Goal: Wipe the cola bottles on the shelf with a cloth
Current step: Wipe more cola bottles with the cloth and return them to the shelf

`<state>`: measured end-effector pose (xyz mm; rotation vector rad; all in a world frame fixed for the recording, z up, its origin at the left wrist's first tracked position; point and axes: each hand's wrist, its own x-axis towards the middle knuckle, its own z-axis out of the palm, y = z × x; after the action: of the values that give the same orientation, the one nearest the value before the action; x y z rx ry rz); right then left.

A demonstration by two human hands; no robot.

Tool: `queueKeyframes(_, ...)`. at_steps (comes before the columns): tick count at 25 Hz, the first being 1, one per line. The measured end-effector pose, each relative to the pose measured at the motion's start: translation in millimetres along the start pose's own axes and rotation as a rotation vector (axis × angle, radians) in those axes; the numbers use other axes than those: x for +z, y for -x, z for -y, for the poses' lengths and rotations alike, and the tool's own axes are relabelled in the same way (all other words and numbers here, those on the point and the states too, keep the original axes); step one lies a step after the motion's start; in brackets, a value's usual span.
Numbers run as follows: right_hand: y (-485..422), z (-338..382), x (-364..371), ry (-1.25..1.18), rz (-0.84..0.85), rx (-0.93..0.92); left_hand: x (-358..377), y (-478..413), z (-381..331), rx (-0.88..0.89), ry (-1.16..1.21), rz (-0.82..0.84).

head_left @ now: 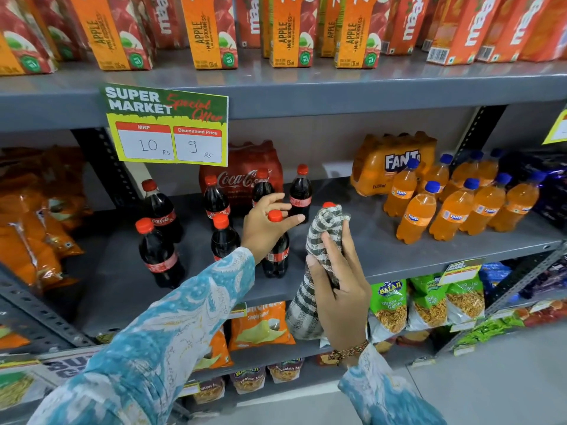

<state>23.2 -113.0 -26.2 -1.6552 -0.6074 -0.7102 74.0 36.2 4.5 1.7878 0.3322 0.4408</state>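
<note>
Several small cola bottles with red caps stand on the grey middle shelf [383, 240]. My left hand [264, 223] reaches over one front bottle [276, 259], fingers spread around its red cap, seemingly touching it. My right hand [340, 289] grips another cola bottle wrapped in a grey-and-white checked cloth [322, 237]; only that bottle's red cap [329, 205] shows above the cloth. Other bottles stand at the left [158, 256], behind [221, 237] and at the back [300, 191], in front of a shrink-wrapped cola pack [245, 167].
Orange Fanta bottles [454, 210] and a Fanta pack [389, 161] fill the shelf's right side. Orange snack bags [36, 216] lie at the left. Juice cartons [211, 35] line the shelf above, with a price sign [167, 127] hanging. Snack packets [426, 302] sit below.
</note>
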Motion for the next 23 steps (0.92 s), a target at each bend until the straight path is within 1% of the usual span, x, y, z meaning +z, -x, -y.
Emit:
queueKeyframes(2,0.0,4.5,0.9,-0.03,-0.004,0.019,-1.0,4.9,-3.4,0.022,-0.009,-0.001)
queueKeyframes(4,2.1,4.8,2.2,-0.036,0.003,-0.013,-3.1,15.9,-11.1,0.106,-0.008,-0.054)
queueKeyframes(7,6.9,-2.0,5.3,0.076,0.075,-0.198,-22.3,34.9,-19.4,0.427,-0.107,-0.305)
queueKeyframes(8,8.8,-4.4,6.5,0.115,0.109,-0.254,-32.6,35.5,-16.9,0.498,-0.153,-0.383)
queueKeyframes(9,11.5,-5.3,8.3,0.136,0.131,-0.279,-44.9,34.2,-14.3,0.508,-0.195,-0.437)
queueKeyframes(10,14.6,-4.5,10.7,0.141,0.14,-0.277,-57.8,28.6,-8.2,0.451,-0.219,-0.457)
queueKeyframes(11,17.7,-3.3,12.4,0.14,0.143,-0.26,-68.0,22.2,-2.6,0.342,-0.224,-0.427)
queueKeyframes(13,21.7,1.0,16.2,0.145,0.152,-0.248,-79.6,8.6,7.4,0.109,-0.208,-0.263)
queueKeyframes(14,22.8,3.2,18.1,0.152,0.159,-0.257,-81.4,2.9,13.1,0.039,-0.188,-0.183)
queueKeyframes(15,23.4,4.8,19.2,0.154,0.163,-0.266,-81.2,-0.8,17.4,0.006,-0.165,-0.136)
queueKeyframes(18,23.9,9.7,19.5,0.162,0.163,-0.28,-79.4,-5.6,27.9,0.017,-0.086,-0.074)
queueKeyframes(21,26.8,12.2,16.4,0.188,0.152,-0.273,-81.1,-8.8,33.3,0.043,-0.042,0.036)
queueKeyframes(23,29.3,12.0,14.3,0.178,0.15,-0.278,-81.7,-10.7,34.6,0.051,-0.008,0.054)
